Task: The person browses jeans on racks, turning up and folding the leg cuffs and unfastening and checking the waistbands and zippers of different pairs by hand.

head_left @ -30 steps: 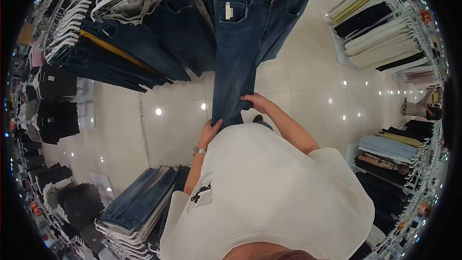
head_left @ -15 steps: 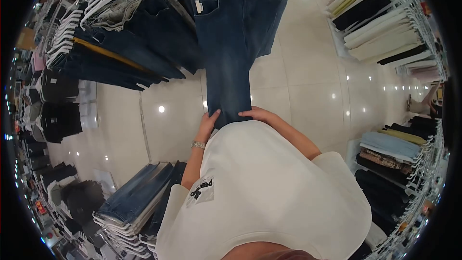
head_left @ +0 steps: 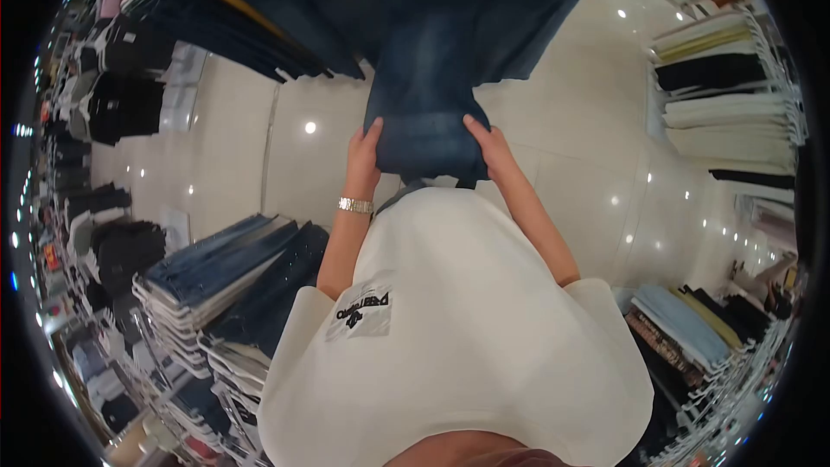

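A pair of dark blue jeans (head_left: 428,91) hangs in front of me, its upper end running out of the top of the view. My left hand (head_left: 365,154) grips the left edge of a leg, thumb on top and fingers tucked underneath. On the opposite edge, my right hand (head_left: 488,149) pinches the same leg in the same way. The denim between both hands is spread wide and lifted toward my white shirt (head_left: 493,294). A metal-link wristband (head_left: 355,205) circles my left wrist.
Dark jeans (head_left: 251,22) hang on a rack at upper left. More jeans on white hangers (head_left: 207,259) stand at lower left. Racks of light and dark trousers (head_left: 726,117) line the right side. Pale glossy tiles (head_left: 571,138) cover the floor.
Both hands have moved up and forward in the view, raising the leg and holding it wider. The view has shifted, so the jeans' waistband has left the top.
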The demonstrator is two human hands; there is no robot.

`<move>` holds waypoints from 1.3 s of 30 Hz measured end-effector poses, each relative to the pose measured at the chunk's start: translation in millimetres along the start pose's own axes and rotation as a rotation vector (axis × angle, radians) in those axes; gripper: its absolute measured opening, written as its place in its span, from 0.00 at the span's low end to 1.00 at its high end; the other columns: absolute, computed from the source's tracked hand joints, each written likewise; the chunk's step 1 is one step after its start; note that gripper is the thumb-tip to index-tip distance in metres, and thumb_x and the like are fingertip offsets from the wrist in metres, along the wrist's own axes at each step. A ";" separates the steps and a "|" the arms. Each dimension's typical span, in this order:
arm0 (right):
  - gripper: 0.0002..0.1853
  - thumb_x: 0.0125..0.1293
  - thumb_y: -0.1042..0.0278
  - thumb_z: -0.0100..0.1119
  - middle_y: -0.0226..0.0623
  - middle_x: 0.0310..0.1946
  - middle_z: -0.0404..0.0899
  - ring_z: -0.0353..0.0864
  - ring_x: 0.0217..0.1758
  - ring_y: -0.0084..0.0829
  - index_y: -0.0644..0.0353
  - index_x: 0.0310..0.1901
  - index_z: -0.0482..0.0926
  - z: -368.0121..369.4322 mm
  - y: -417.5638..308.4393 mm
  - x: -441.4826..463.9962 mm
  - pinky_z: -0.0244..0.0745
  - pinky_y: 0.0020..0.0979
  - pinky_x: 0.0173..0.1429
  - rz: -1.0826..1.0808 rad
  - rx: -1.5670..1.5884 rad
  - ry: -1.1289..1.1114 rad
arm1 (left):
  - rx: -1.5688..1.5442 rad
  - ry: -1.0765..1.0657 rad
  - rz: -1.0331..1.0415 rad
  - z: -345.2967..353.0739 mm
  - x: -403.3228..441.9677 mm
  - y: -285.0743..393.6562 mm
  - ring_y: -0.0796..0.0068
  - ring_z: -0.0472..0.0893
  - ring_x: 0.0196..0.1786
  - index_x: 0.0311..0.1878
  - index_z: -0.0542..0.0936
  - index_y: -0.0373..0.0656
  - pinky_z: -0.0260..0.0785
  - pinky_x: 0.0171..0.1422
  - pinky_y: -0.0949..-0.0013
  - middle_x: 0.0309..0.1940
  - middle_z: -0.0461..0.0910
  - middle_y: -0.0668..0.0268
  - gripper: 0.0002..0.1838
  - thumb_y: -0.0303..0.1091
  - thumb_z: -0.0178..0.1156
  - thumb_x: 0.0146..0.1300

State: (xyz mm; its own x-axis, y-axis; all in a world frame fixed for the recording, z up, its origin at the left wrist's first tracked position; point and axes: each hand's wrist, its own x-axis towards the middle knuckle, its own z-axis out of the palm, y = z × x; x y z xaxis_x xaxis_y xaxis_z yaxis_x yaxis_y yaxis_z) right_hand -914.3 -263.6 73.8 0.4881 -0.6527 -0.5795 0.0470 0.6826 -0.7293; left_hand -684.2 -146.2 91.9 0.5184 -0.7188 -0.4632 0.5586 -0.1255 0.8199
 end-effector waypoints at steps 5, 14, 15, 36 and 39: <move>0.29 0.68 0.51 0.64 0.43 0.49 0.83 0.84 0.49 0.31 0.74 0.55 0.78 15.7 -17.7 -21.8 0.77 0.28 0.56 -0.080 0.108 -0.038 | -0.017 0.028 0.072 -0.9 -20.2 24.6 0.75 0.83 0.43 0.53 0.79 0.34 0.76 0.49 0.71 0.44 0.84 0.63 0.16 0.37 0.60 0.71; 0.32 0.70 0.49 0.60 0.49 0.54 0.80 0.83 0.54 0.36 0.76 0.60 0.73 27.4 -13.4 -43.1 0.76 0.31 0.61 -0.052 0.272 -0.077 | -0.141 -0.161 -0.019 -0.3 -52.7 37.0 0.68 0.82 0.55 0.60 0.74 0.33 0.76 0.60 0.66 0.54 0.81 0.57 0.20 0.38 0.55 0.74; 0.32 0.70 0.50 0.60 0.50 0.55 0.80 0.82 0.54 0.36 0.76 0.60 0.72 27.3 -12.3 -44.8 0.76 0.32 0.61 -0.042 0.303 -0.074 | -0.121 -0.165 -0.037 -3.0 -51.7 34.1 0.70 0.81 0.54 0.60 0.74 0.33 0.75 0.59 0.67 0.53 0.81 0.59 0.19 0.37 0.54 0.75; 0.29 0.74 0.54 0.55 0.46 0.59 0.77 0.80 0.58 0.34 0.73 0.63 0.70 94.9 47.9 -66.3 0.74 0.33 0.65 -0.079 0.348 0.154 | -0.160 -0.292 -0.388 -97.4 -15.8 7.7 0.72 0.80 0.53 0.59 0.74 0.31 0.72 0.59 0.68 0.54 0.81 0.61 0.23 0.41 0.59 0.73; 0.31 0.72 0.52 0.58 0.46 0.58 0.78 0.80 0.59 0.35 0.74 0.62 0.70 90.3 69.7 -54.2 0.73 0.33 0.66 0.026 0.245 0.146 | -0.019 -0.315 -0.477 -116.1 -26.0 -14.0 0.68 0.80 0.56 0.61 0.72 0.29 0.71 0.62 0.66 0.56 0.80 0.58 0.27 0.44 0.61 0.70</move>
State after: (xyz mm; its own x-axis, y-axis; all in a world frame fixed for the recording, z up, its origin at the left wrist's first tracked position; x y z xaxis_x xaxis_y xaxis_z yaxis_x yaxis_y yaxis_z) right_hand -858.8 -150.9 87.3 0.3619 -0.6621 -0.6562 0.2542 0.7474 -0.6138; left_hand -630.3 -46.4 53.4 -0.0105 -0.7548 -0.6559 0.6964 -0.4762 0.5368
